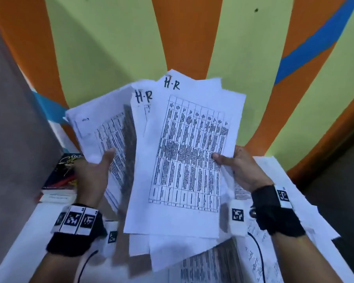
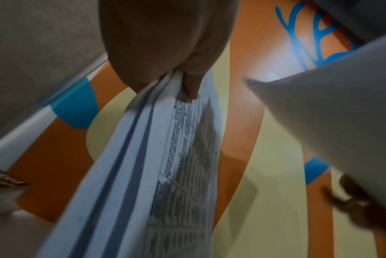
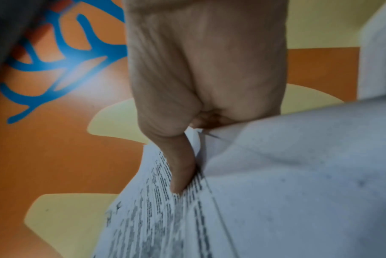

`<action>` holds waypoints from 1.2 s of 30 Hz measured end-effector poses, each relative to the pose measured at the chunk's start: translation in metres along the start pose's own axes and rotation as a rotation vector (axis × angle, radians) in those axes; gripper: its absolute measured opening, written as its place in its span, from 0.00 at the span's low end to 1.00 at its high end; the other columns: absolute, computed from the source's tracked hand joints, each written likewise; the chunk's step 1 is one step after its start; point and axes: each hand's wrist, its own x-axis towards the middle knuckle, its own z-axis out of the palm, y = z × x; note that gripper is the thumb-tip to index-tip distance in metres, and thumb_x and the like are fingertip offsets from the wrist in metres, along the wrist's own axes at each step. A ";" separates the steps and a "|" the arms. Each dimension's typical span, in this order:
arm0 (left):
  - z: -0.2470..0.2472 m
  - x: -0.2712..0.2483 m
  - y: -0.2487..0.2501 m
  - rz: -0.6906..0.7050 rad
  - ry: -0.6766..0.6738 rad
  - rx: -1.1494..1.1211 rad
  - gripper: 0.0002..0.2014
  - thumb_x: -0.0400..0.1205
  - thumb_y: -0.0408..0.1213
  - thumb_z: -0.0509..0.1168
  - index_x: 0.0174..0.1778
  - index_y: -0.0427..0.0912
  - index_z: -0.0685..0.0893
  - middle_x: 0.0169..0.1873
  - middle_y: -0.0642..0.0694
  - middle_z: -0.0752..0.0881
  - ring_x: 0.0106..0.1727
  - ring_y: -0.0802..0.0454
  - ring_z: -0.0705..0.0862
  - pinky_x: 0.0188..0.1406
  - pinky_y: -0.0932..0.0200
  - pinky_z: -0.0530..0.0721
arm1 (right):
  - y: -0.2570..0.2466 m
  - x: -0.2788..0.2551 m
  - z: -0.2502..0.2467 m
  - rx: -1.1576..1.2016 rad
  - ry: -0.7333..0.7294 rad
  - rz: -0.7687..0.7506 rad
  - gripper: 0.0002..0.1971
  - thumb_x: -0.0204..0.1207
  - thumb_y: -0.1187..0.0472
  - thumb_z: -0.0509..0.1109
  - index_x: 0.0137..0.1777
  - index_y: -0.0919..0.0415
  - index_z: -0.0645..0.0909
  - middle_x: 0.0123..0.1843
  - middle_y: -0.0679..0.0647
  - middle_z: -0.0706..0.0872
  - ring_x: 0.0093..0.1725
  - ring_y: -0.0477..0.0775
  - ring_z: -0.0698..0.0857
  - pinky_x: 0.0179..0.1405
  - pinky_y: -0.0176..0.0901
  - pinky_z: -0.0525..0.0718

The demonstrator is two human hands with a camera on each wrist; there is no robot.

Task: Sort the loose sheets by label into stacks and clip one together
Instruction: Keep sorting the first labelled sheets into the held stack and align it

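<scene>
Sheets [image 1: 189, 152] marked H-R — right edge pinched in right hand [image 1: 242, 170].

The head picture is bright but a bit fuzzy, bending at its edges. Both wrist pictures are dim and blurry. A white glare shines on the wall [image 2: 282, 57] at one o'clock.

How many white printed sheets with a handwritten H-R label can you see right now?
2. One H-R sheet is in front, pinched by the right hand. The second H-R sheet peeks out behind it to the left. Labels on the left hand's sheets are unreadable, so more may be hidden.
</scene>
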 end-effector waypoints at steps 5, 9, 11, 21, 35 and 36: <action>0.011 0.002 -0.004 -0.179 -0.351 -0.226 0.16 0.75 0.41 0.75 0.58 0.44 0.87 0.55 0.47 0.90 0.58 0.48 0.87 0.61 0.46 0.83 | 0.035 0.021 0.014 -0.043 0.002 0.088 0.37 0.60 0.39 0.83 0.52 0.74 0.81 0.49 0.75 0.86 0.43 0.57 0.73 0.44 0.62 0.81; 0.020 -0.010 -0.008 -0.283 -0.578 -0.230 0.28 0.67 0.63 0.74 0.55 0.48 0.89 0.49 0.47 0.92 0.50 0.48 0.90 0.46 0.48 0.90 | 0.025 0.015 0.027 -0.036 -0.060 0.083 0.03 0.79 0.64 0.69 0.49 0.64 0.82 0.22 0.42 0.83 0.20 0.35 0.75 0.21 0.23 0.71; 0.023 -0.016 -0.007 -0.328 -0.627 -0.246 0.32 0.70 0.64 0.71 0.59 0.41 0.87 0.49 0.41 0.92 0.51 0.42 0.90 0.48 0.44 0.89 | 0.033 0.016 0.028 -0.004 -0.056 0.088 0.08 0.79 0.69 0.69 0.57 0.69 0.81 0.39 0.46 0.90 0.33 0.34 0.87 0.28 0.21 0.77; 0.034 -0.025 0.003 -0.170 -0.473 -0.174 0.11 0.68 0.40 0.80 0.44 0.51 0.88 0.40 0.60 0.92 0.48 0.59 0.90 0.44 0.62 0.88 | 0.030 0.008 0.044 -0.121 0.119 -0.193 0.11 0.69 0.68 0.79 0.45 0.54 0.82 0.35 0.36 0.88 0.38 0.33 0.87 0.43 0.30 0.87; 0.039 -0.024 0.019 -0.129 -0.624 -0.353 0.22 0.59 0.42 0.83 0.49 0.46 0.91 0.52 0.49 0.92 0.54 0.50 0.90 0.51 0.55 0.89 | -0.017 -0.003 0.020 -0.008 0.021 -0.372 0.29 0.63 0.73 0.82 0.66 0.64 0.81 0.61 0.53 0.89 0.62 0.48 0.87 0.60 0.39 0.84; 0.041 -0.023 0.019 -0.126 -0.614 -0.349 0.21 0.61 0.41 0.83 0.50 0.46 0.91 0.53 0.49 0.92 0.55 0.49 0.90 0.53 0.53 0.88 | -0.020 -0.002 0.020 -0.006 0.015 -0.374 0.30 0.64 0.73 0.81 0.67 0.64 0.80 0.62 0.54 0.89 0.62 0.49 0.87 0.62 0.40 0.84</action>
